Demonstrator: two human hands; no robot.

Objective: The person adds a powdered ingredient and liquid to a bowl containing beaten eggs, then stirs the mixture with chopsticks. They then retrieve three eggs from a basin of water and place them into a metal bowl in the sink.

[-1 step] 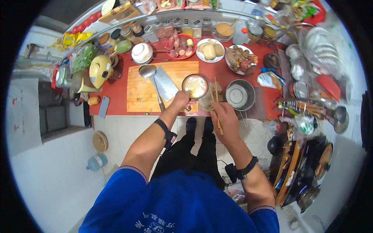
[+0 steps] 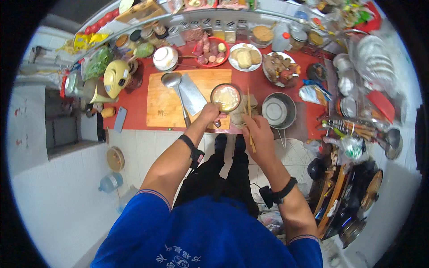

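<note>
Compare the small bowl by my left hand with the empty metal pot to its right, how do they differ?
The small bowl holds a pale yellowish mixture; the metal pot looks empty. The bowl is smaller and sits at the wooden cutting board's edge, with the left hand gripping its rim; the pot is larger, stands on the red counter, and no hand touches it. Both are round and upright.

A cutting board (image 2: 172, 100) lies on the counter (image 2: 134, 105), with a ladle (image 2: 175, 89) and cleaver (image 2: 193, 96) on it. At the board's 3 o'clock edge sits a bowl (image 2: 226, 97); further toward 3 o'clock, beside the bowl, a pot (image 2: 278, 110). Plates (image 2: 244, 57) lie at the bowl's 12 o'clock.
</note>
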